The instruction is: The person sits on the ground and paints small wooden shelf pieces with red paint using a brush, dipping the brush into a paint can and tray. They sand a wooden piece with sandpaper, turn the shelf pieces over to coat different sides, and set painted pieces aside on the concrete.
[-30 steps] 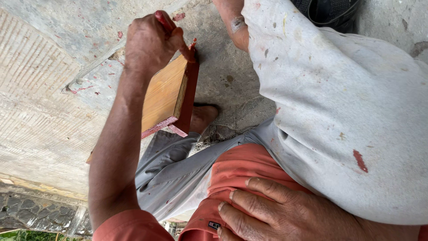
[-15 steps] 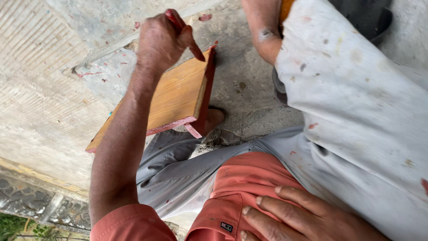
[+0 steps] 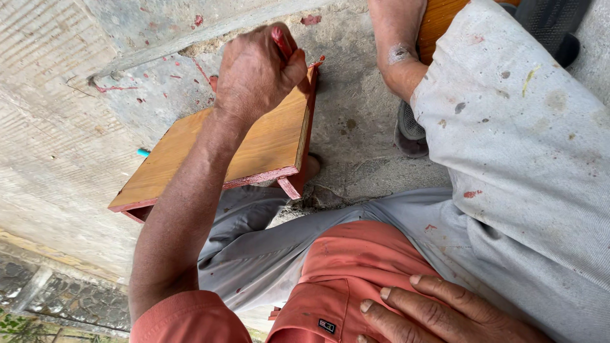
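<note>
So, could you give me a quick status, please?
Left hand gripping red tool at wooden board edge. Right hand flat on orange shirt. Nothing blocking.

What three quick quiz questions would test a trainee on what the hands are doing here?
1. True or false: the left hand grips a red-stained tool at the edge of the wooden board.
2. Where do the fingertips of the right hand rest? A) on the board B) on the orange shirt C) on the concrete floor
3. Fill in: the board's edges are painted ___.
Key: 1 true; 2 B; 3 red.
</note>
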